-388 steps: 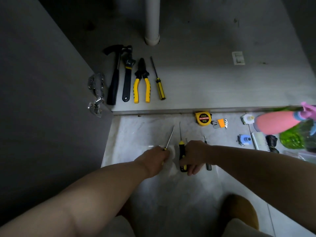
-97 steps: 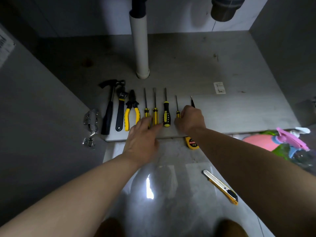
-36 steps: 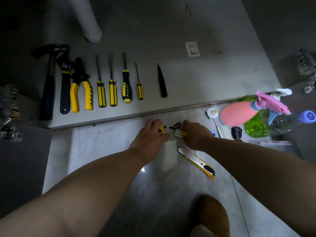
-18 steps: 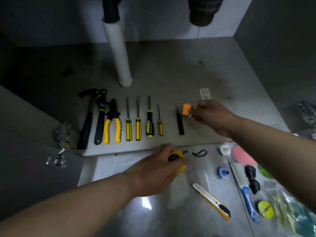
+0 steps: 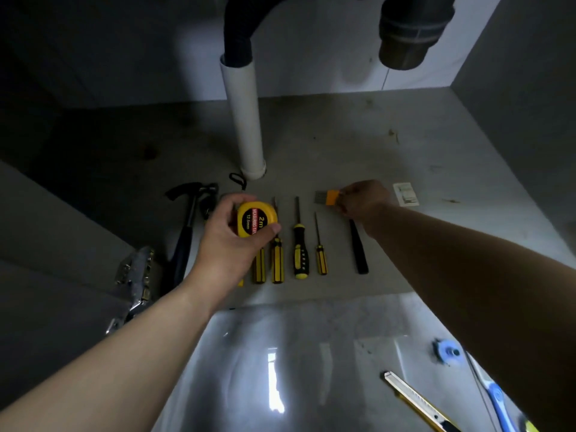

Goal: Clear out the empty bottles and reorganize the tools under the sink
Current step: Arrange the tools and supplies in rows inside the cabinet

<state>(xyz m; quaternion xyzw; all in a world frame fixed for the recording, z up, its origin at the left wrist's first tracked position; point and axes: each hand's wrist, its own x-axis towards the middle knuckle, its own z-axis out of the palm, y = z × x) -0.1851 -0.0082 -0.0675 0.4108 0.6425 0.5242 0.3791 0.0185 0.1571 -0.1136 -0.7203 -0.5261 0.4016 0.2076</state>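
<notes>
Before the pipe [image 5: 244,120], the left hand [image 5: 230,241] gripped the tape [image 5: 256,218] above the screwdrivers [image 5: 300,244]. Right of the pipe, the right hand [image 5: 364,198] pinched an orange tool [image 5: 328,197]. Both probably wanted laying flat, clear of the handles. The hammer [image 5: 184,238] lay left of the pipe, and a knife [image 5: 414,400] lay well before it on the floor.

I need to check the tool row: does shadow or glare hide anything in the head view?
Head view: dim, the hammer at the row's left nearly lost in shadow; head view: glare streaks the floor in front, hiding nothing; the tape measure label in the left hand reads sharp.
</notes>
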